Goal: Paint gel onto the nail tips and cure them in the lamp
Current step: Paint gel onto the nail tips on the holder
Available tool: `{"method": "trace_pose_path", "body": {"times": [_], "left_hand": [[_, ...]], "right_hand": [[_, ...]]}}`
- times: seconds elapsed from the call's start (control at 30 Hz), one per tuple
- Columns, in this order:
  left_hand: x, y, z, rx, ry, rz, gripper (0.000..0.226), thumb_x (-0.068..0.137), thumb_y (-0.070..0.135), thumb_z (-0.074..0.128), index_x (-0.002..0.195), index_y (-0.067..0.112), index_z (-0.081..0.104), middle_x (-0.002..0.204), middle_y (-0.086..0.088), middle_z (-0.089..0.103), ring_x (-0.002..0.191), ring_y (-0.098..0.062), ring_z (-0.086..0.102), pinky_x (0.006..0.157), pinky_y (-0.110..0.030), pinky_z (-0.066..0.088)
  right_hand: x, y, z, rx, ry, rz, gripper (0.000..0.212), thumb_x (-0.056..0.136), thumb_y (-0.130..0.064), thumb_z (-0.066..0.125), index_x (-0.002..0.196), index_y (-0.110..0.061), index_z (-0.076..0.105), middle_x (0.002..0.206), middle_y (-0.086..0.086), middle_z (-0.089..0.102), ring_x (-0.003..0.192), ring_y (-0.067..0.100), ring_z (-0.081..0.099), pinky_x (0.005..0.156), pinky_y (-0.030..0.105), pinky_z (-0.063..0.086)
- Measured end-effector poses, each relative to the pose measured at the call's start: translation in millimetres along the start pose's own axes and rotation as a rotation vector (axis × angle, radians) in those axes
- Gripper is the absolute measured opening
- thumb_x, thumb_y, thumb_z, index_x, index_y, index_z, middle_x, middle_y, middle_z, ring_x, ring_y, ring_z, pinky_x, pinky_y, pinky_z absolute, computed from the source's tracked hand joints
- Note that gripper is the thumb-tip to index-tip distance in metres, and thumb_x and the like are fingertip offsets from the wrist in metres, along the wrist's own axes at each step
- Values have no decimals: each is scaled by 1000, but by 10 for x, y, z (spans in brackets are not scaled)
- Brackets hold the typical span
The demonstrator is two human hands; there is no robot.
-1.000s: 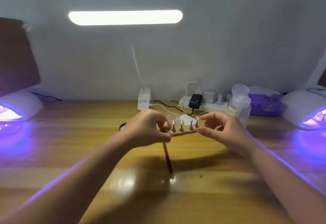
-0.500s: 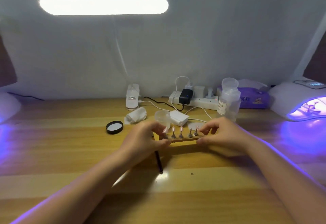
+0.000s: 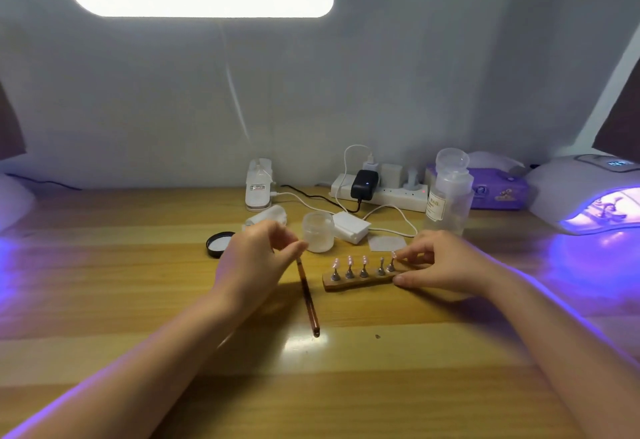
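A wooden holder with several pink nail tips on metal stands lies on the table in the middle. My right hand pinches its right end, thumb at the front edge and fingers on top. My left hand is off the holder to its left and pinches a thin brown brush, whose handle slants down toward me. An open gel jar stands just behind, its black lid to the left. A lit purple curing lamp sits at the far right.
Behind the jar are a white adapter box, a power strip with cables, a clear pump bottle and a purple box. A rolled white wipe lies near the lid. Another lamp's glow shows at the far left edge.
The holder came down from mid-air onto the table. My left hand let go of its left end and moved left, still pinching the brush; the view also tilted down.
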State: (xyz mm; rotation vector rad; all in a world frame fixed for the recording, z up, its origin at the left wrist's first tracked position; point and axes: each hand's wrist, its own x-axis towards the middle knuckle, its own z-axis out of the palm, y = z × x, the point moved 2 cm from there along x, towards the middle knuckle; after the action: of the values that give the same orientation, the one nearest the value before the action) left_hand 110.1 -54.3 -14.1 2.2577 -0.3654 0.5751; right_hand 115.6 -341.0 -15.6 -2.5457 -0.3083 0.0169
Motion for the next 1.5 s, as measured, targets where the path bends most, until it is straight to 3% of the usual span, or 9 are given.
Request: {"method": "trace_pose_path", "body": {"times": [0.1,0.17,0.3,0.57,0.7,0.83,1.0,1.3,1.5], "left_hand": [[8,7,-33,-46,-36,-51,45,88,60,48,63,29,69,64,18,70,62,3,63,60,-26,45],[-2,35,-3,114,-95,-87,63,87,70,30,66,25,68,62,12,68,61,-1,61,57,-25,41],[-32,88,126,544,-135,-68,37,95,57,45,79,26,60,76,10,61,76,-13,59,59,-28,47],[33,122,224,648,-335,-180,39,88,55,52,68,22,54,71,6,59,73,-14,59,53,-25,36],[44,106,185,652,-334,-240,34,85,48,54,66,19,56,69,4,59,68,-15,57,54,-25,37],[43,139,153,713,-326,-239,36,83,47,55,62,18,50,67,4,54,67,-17,54,53,-23,33],[39,164,133,756,-332,-227,35,82,45,57,63,19,45,65,5,49,59,-12,45,52,-22,31],[135,119,-42,683,-241,-273,30,87,35,47,62,17,47,63,2,51,55,-13,46,50,-23,29],[248,7,-274,304,-136,-184,22,96,35,52,80,20,56,68,3,68,64,-17,63,55,-32,46]], "right_hand": [[-8,22,-11,25,21,-9,54,65,-47,82,114,-30,67,102,-17,61,100,3,59,94,32,49],[-6,35,-4,34,21,-17,51,64,-50,81,110,-32,68,102,-15,62,99,4,59,92,31,50],[10,63,14,44,66,-42,34,65,-46,83,95,-31,75,92,-13,62,91,5,59,79,22,45],[19,50,34,59,108,-85,22,62,-47,83,80,-39,72,91,-13,62,89,3,57,81,27,47],[20,49,41,70,128,-117,23,58,-53,81,74,-42,69,92,-13,62,93,4,55,83,30,48],[35,67,72,68,146,-130,33,52,-66,71,76,-43,69,91,-16,61,92,0,53,78,21,43],[51,91,110,23,156,-137,21,65,-53,77,80,-42,68,93,-16,61,95,0,52,86,28,45],[10,-5,159,-92,224,-150,36,74,-51,73,103,-30,73,97,-17,58,101,8,47,90,30,41],[22,-187,289,-114,234,-178,35,75,-51,72,103,-29,74,101,-11,60,104,11,48,94,32,40]]}}
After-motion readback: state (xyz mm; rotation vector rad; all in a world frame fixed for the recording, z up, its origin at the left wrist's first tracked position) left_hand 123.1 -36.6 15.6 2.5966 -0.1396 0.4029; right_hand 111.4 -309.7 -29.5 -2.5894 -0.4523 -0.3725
